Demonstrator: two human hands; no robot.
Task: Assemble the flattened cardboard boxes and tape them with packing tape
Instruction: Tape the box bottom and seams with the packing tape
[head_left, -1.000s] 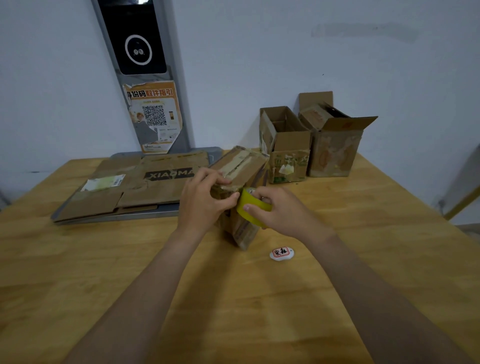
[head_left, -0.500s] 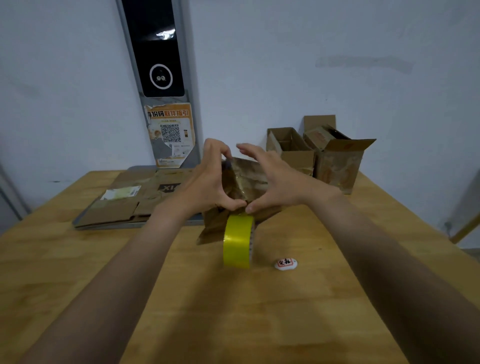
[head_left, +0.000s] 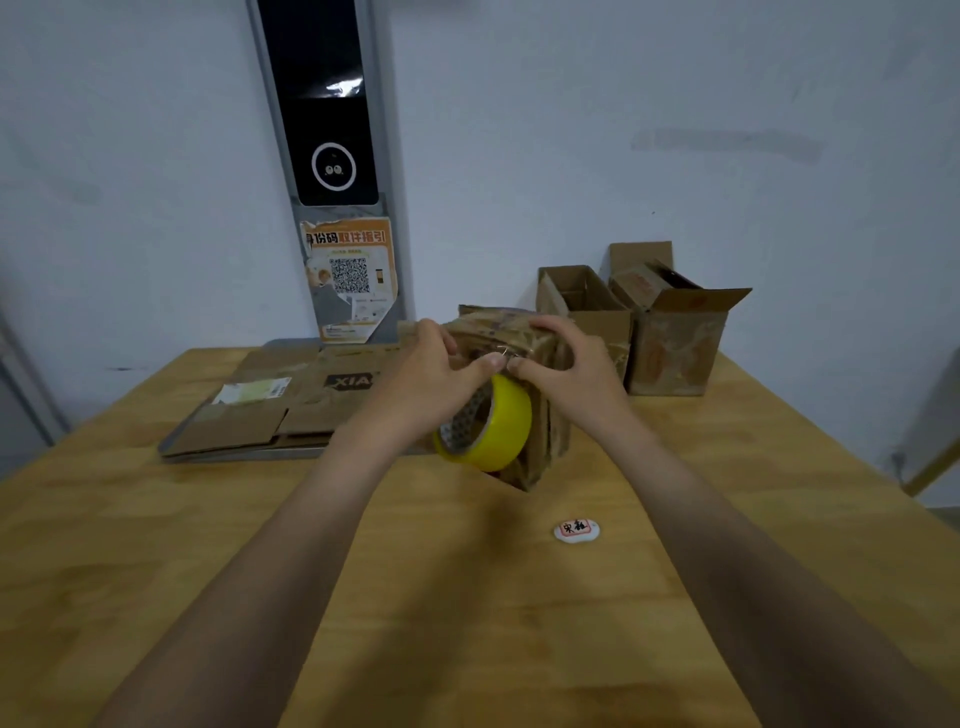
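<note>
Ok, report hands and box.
Left hand, right hand both gripping box top. Yellow tape roll hangs against its front. White tag on table, clear of box.

Dim, cool, even light, seemingly from above. Up and left of the grip, a white glare streak crosses the black panel (head_left: 332, 88). The left hand (head_left: 431, 374), right hand (head_left: 566, 364) and the cardboard box (head_left: 550, 441) they grip look soft. Faint forearm shadows lie on the wooden table (head_left: 156, 571) below. Straight edges bow near the borders.
</note>
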